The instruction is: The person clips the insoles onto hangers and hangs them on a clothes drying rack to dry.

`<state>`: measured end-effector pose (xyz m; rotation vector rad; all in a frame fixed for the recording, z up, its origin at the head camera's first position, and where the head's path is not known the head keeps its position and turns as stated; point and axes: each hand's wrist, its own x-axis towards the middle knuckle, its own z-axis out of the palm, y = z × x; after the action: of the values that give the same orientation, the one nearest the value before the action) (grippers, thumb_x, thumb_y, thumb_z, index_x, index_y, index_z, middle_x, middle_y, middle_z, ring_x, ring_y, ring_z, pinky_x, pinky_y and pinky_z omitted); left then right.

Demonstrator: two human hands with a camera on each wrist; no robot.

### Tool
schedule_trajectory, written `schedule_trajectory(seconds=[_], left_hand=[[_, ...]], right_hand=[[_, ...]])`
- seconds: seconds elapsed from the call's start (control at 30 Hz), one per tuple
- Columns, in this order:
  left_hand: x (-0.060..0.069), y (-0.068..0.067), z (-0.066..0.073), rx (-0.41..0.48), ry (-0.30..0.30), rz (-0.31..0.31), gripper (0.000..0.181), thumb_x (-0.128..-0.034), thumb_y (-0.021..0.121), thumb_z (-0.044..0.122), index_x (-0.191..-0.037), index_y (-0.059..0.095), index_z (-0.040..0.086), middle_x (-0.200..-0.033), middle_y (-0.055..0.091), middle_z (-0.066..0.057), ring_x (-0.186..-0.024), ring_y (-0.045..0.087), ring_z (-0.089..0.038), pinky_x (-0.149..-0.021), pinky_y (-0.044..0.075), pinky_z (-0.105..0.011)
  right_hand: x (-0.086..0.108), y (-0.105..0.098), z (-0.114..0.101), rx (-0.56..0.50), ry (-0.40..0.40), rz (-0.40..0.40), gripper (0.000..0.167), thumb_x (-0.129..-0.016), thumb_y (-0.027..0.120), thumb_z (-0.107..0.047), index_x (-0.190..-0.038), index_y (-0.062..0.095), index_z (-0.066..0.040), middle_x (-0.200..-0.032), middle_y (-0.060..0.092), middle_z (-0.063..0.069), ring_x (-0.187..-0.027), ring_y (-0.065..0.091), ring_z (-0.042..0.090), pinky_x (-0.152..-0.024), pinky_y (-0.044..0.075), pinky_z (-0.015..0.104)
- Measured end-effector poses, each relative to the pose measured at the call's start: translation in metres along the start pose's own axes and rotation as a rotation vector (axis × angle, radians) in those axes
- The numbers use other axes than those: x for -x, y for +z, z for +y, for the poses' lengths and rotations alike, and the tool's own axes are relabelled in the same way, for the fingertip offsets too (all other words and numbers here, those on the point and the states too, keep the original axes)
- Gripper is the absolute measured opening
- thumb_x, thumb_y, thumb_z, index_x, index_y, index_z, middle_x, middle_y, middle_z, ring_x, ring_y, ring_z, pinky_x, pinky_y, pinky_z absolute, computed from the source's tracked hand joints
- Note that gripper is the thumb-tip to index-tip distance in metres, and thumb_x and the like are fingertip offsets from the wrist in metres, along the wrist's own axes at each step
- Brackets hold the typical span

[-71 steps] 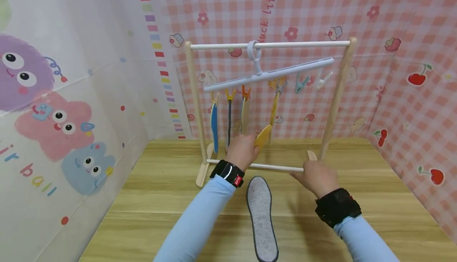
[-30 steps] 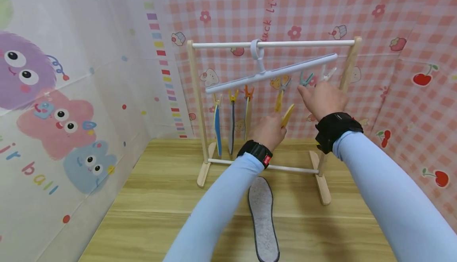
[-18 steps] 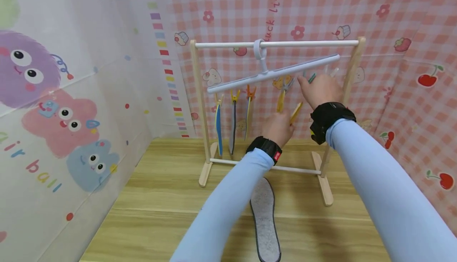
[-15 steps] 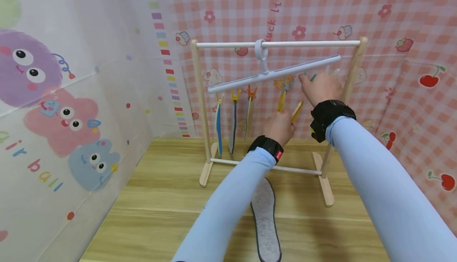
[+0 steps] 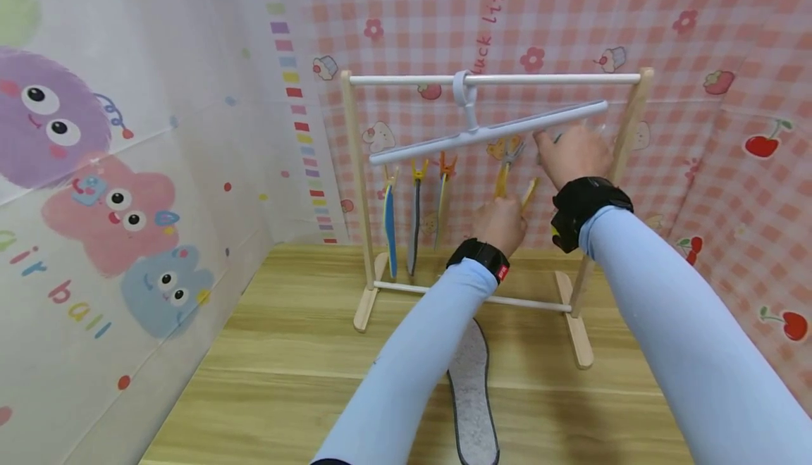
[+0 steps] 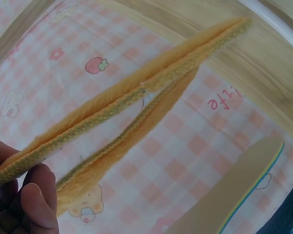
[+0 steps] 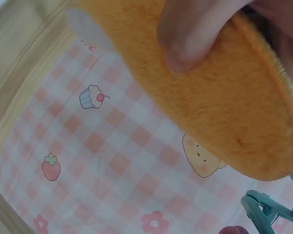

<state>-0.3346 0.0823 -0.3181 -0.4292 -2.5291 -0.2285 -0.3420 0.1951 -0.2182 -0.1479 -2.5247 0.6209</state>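
In the head view my left hand (image 5: pixel 501 225) pinches a fuzzy orange-yellow insole (image 6: pixel 122 102) by one end. Its plush side faces the right wrist camera, where the insole (image 7: pixel 210 107) spans the top. Just left of it, a matching insole (image 5: pixel 502 180) hangs from a grey clip (image 5: pixel 512 153). My right hand (image 5: pixel 576 155) is under the raised end of the tilted white hanger (image 5: pixel 488 132), its thumb and fingers gripping a teal clip (image 7: pixel 266 209). The right hand covers most of that clip in the head view. The held insole and the teal clip are apart.
A wooden rack (image 5: pixel 357 183) carries the hanger on its white top rod (image 5: pixel 558 79). Blue (image 5: pixel 390 232), grey (image 5: pixel 414 229) and tan (image 5: pixel 440 204) insoles hang from clips on the left. Another grey insole (image 5: pixel 472 394) lies on the wooden table (image 5: pixel 266 380).
My left hand has carried the orange-yellow insole up and right, beside the hanging one. My right hand has left the rack's lower right corner and risen to the teal clip under the hanger.
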Motion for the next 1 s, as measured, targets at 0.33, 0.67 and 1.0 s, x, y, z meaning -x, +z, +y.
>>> schedule_trajectory(seconds=[0.33, 0.67, 1.0], left_hand=[[-0.004, 0.004, 0.002, -0.048, -0.015, 0.016, 0.012, -0.0906, 0.067, 0.025, -0.084, 0.071, 0.016, -0.072, 0.07, 0.002, -0.061, 0.067, -0.014, -0.05, 0.051, -0.031], [-0.013, -0.001, 0.006, -0.012, -0.06, 0.005, 0.015, -0.0972, 0.062, 0.025, -0.102, 0.075, 0.02, -0.071, 0.067, 0.003, -0.057, 0.063, -0.013, -0.048, 0.049, -0.03], [-0.015, -0.008, 0.007, 0.025, -0.077, -0.023, 0.011, -0.0963, 0.064, 0.023, -0.095, 0.073, 0.018, -0.072, 0.069, 0.003, -0.058, 0.065, -0.014, -0.051, 0.051, -0.029]], right_hand=[[0.008, 0.0, -0.004, -0.011, -0.029, 0.044, 0.046, -0.1, 0.05, -0.046, -0.088, 0.062, -0.003, -0.056, 0.048, 0.009, -0.054, 0.048, 0.028, -0.048, 0.033, 0.038], [0.015, 0.0, -0.009, 0.026, -0.061, 0.029, 0.053, -0.1, 0.05, -0.045, -0.068, 0.058, -0.004, -0.05, 0.042, 0.006, -0.046, 0.045, 0.025, -0.046, 0.032, 0.036], [0.019, 0.001, -0.006, -0.024, -0.062, 0.027, 0.052, -0.098, 0.051, -0.047, -0.068, 0.059, -0.004, -0.049, 0.042, 0.005, -0.045, 0.043, 0.024, -0.043, 0.029, 0.035]])
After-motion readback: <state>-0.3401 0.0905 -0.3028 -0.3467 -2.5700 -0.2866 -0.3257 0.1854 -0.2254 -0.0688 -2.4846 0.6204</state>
